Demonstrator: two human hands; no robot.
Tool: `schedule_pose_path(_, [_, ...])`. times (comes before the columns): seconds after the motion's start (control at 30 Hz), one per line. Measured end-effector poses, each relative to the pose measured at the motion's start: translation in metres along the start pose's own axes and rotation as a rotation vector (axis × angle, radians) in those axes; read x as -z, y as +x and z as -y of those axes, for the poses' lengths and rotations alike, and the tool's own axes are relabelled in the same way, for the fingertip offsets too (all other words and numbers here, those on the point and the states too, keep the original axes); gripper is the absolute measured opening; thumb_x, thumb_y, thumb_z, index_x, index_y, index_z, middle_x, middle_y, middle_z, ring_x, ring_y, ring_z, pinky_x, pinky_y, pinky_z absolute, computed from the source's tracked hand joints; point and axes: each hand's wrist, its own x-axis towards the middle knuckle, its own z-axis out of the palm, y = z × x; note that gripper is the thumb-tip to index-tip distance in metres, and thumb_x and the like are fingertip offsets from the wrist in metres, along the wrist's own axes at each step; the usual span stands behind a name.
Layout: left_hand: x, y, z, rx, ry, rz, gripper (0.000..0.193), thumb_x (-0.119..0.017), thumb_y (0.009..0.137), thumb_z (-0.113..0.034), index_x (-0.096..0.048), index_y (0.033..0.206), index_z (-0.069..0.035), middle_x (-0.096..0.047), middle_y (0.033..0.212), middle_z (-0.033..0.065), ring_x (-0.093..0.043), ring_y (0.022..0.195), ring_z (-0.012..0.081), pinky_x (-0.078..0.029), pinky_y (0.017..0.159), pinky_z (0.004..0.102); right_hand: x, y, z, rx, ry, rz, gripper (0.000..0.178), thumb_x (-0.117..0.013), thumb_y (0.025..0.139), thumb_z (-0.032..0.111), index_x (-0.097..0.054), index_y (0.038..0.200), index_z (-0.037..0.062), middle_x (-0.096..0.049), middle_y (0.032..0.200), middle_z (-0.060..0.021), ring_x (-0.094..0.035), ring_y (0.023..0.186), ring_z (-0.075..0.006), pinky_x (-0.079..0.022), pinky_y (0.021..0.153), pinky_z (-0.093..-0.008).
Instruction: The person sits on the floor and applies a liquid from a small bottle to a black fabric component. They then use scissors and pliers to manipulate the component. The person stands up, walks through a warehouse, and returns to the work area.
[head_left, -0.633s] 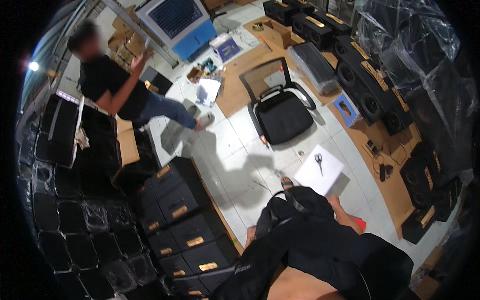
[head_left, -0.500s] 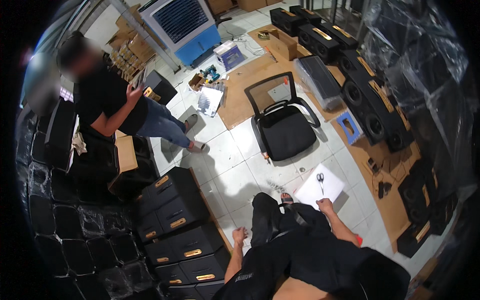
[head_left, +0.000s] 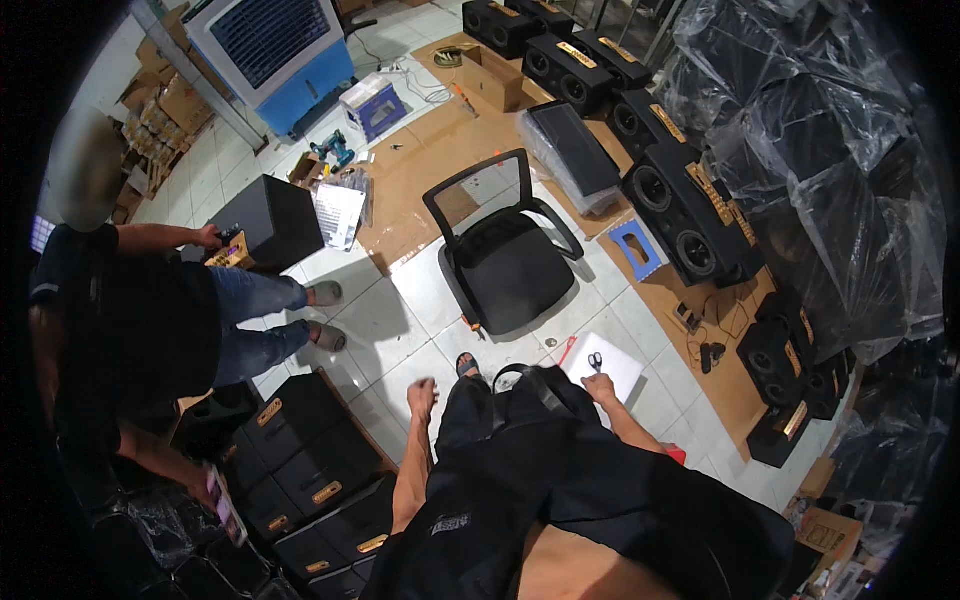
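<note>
My left hand [head_left: 423, 398] hangs in front of me over the tiled floor, its fingers loosely bent and a little apart, with nothing seen in it. My right hand [head_left: 599, 388] is closed, its fingers curled in and no object showing in them. In the picture it overlaps the near part of a white slab [head_left: 622, 372], without clear contact. Black-handled scissors [head_left: 595, 360] lie on the slab, their blades partly behind my hand. A thin red item [head_left: 568, 349] shows at the slab's far left corner.
A black mesh-backed office chair [head_left: 508, 268] stands ahead. Black speaker boxes [head_left: 690, 215] line the cardboard at right; more boxes [head_left: 300, 435] are stacked at near left. A co-worker [head_left: 150, 300] stands at left, one hand on a big black box [head_left: 265, 225], the other holding a phone-like device [head_left: 226, 508].
The view has shifted, and the chair and slab now sit further left in it. My left hand has risen forward. The co-worker has lowered the device and put a hand on the black box.
</note>
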Motion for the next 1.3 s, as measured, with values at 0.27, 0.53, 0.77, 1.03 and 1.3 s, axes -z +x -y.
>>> schedule_pose_path(0.27, [-0.048, 0.029, -0.054, -0.088, 0.255, -0.005, 0.038, -0.057, 0.076, -0.027, -0.061, 0.100, 0.002, -0.064, 0.092, 0.0168, -0.063, 0.084, 0.0262, -0.047, 0.076, 0.0323, 0.035, 0.021, 0.025, -0.071, -0.065, 0.056, 0.039, -0.061, 0.075, 0.037, -0.066, 0.088, 0.0004, -0.065, 0.083, -0.0165, -0.063, 0.080, -0.0254, -0.046, 0.072, -0.0339])
schedule_pose_path(0.53, [-0.132, -0.040, -0.113, -0.111, 0.257, 0.038, 0.042, -0.059, 0.076, -0.029, -0.060, 0.105, 0.001, -0.062, 0.098, 0.0186, -0.060, 0.093, 0.0282, -0.045, 0.082, 0.0328, 0.109, 0.113, 0.033, 0.040, -0.202, 0.222, 0.033, -0.060, 0.072, 0.029, -0.065, 0.078, -0.0027, -0.064, 0.080, -0.0190, -0.063, 0.079, -0.0303, -0.046, 0.068, -0.0359])
schedule_pose_path(0.77, [-0.194, -0.046, -0.122, -0.105, 0.322, 0.155, 0.046, -0.059, 0.076, -0.035, -0.058, 0.109, -0.003, -0.063, 0.099, 0.0159, -0.059, 0.096, 0.0276, -0.044, 0.082, 0.0343, 0.185, 0.270, 0.016, 0.266, 0.008, -0.031, 0.033, -0.060, 0.074, 0.030, -0.065, 0.082, -0.0023, -0.064, 0.076, -0.0204, -0.063, 0.075, -0.0309, -0.048, 0.070, -0.0387])
schedule_pose_path(1.03, [-0.217, -0.045, -0.109, -0.129, 0.330, 0.144, 0.053, -0.056, 0.076, -0.042, -0.058, 0.106, 0.001, -0.062, 0.096, 0.0201, -0.060, 0.091, 0.0321, -0.045, 0.078, 0.0349, 0.217, 0.238, 0.080, 0.088, 0.102, 0.200, 0.030, -0.055, 0.082, 0.025, -0.059, 0.090, -0.0043, -0.060, 0.073, -0.0086, -0.056, 0.054, -0.0147, -0.045, 0.042, -0.0274])
schedule_pose_path(1.3, [-0.200, -0.062, -0.142, -0.065, 0.365, 0.047, 0.045, -0.055, 0.078, -0.038, -0.059, 0.102, 0.000, -0.063, 0.092, 0.0188, -0.060, 0.089, 0.0313, -0.044, 0.079, 0.0355, 0.166, 0.224, 0.042, 0.131, -0.241, 0.296, 0.034, -0.061, 0.074, 0.030, -0.065, 0.086, -0.0016, -0.065, 0.084, -0.0174, -0.063, 0.076, -0.0281, -0.047, 0.075, -0.0373])
